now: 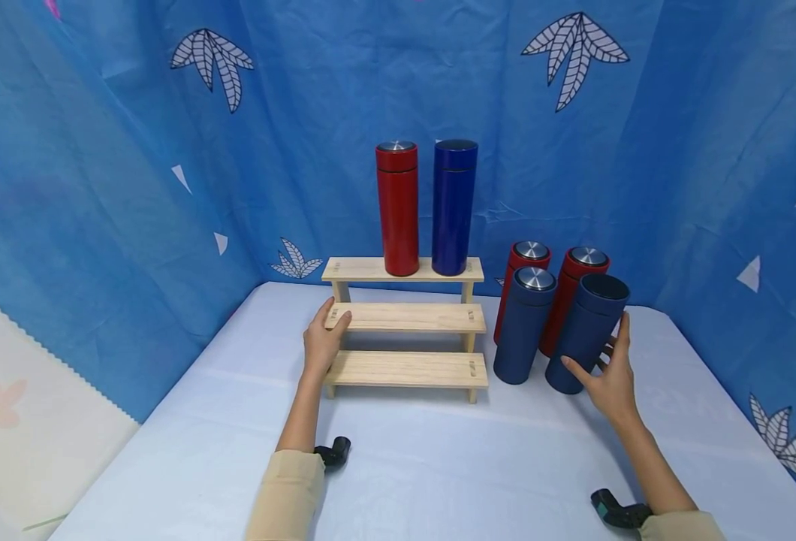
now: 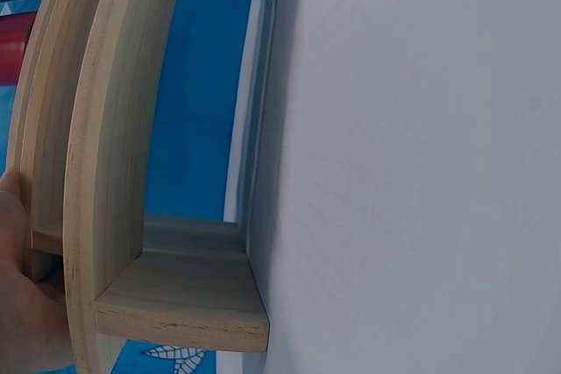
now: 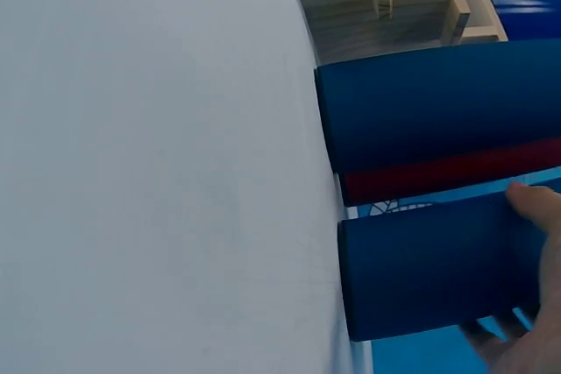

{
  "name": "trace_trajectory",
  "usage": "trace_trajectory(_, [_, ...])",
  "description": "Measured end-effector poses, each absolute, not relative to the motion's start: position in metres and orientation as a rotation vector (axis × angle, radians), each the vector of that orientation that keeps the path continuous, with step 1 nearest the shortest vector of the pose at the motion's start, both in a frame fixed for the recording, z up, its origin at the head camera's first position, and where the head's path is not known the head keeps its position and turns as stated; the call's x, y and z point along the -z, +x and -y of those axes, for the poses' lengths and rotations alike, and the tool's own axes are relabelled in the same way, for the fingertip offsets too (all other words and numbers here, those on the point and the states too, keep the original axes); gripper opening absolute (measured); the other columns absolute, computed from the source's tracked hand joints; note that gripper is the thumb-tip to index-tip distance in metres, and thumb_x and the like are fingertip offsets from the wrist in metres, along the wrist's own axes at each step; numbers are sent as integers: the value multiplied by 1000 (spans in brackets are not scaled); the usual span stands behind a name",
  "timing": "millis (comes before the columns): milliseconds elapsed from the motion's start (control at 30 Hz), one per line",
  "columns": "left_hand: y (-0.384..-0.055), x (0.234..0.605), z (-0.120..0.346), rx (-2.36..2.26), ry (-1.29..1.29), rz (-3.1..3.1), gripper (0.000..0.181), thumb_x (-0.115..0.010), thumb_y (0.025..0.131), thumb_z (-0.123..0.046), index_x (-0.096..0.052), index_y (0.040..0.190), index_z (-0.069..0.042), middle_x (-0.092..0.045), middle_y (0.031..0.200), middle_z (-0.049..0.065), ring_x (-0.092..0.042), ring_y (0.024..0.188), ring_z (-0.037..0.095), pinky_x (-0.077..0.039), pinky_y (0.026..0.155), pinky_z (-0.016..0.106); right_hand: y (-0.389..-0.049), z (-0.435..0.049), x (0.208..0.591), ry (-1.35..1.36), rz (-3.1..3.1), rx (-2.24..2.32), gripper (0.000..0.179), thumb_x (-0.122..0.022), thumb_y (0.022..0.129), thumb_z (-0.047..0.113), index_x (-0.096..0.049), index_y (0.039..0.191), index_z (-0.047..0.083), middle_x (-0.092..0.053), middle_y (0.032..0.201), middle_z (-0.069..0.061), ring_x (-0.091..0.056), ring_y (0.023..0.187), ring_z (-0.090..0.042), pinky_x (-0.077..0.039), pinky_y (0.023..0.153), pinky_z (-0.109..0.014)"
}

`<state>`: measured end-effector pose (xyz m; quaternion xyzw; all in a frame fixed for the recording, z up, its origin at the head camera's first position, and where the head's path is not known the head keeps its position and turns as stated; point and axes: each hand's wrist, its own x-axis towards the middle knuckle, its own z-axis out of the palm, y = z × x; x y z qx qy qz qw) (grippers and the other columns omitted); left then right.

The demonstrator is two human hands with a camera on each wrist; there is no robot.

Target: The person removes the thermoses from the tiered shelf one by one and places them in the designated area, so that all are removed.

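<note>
My right hand [image 1: 613,383] holds a dark blue thermos bottle [image 1: 583,338] with a black lid, thumb on the near side and fingers around the right side. Its base is right at the white cloth in the right wrist view. Beside it stands another dark blue bottle [image 1: 523,330] with a silver lid. Two red bottles [image 1: 522,259] stand behind these. At the left end of a three-step wooden rack [image 1: 405,368], my left hand [image 1: 321,346] grips the middle step between thumb and fingers. The top step bears a red bottle [image 1: 399,210] and a glossy blue bottle [image 1: 453,210].
The rack and bottles stand on a table with a white cloth [image 1: 438,466]. A blue curtain with leaf prints [image 1: 344,98] hangs close behind and along both sides. Black wrist devices [image 1: 336,452] are worn on both forearms.
</note>
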<state>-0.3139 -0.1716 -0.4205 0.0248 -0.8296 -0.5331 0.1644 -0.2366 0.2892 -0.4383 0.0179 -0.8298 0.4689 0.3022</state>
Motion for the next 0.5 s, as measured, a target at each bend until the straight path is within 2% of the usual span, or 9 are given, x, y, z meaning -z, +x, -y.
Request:
trace_trajectory(100, [-314, 422, 171, 1522, 60, 2363, 69, -57, 87, -49, -35, 143, -16, -38, 143, 12, -35, 130, 32, -31, 103, 48, -234, -285, 428, 69, 2131, -1224, 109, -76, 74, 5, 1, 149, 25, -26, 143, -22, -33, 125, -42, -28, 100, -59])
trace_trajectory(233, [-314, 422, 171, 1524, 56, 2360, 70, -57, 87, -50, -35, 143, -15, -38, 143, 12, -35, 129, 33, -32, 103, 48, -229, -277, 406, 125, 1998, -1036, 100, -75, 73, 4, -12, 149, 17, -26, 145, -14, -27, 130, -29, -24, 107, -49])
trace_trajectory(400, [-314, 422, 171, 1523, 58, 2364, 69, -57, 87, -51, -34, 144, -18, -39, 142, 12, -37, 128, 33, -33, 102, 48, -220, -256, 374, 134, 1792, -853, 75, -73, 74, 13, -35, 139, 9, -35, 141, -10, -26, 127, -22, -23, 104, -47])
trace_trajectory(500, [-314, 422, 172, 1524, 58, 2359, 69, -57, 87, -51, -34, 144, -18, -39, 142, 12, -37, 128, 33, -33, 102, 48, -220, -239, 359, 226, 1731, -845, 64, -71, 76, 21, -44, 132, 6, -42, 135, -15, -31, 124, -25, -27, 101, -46])
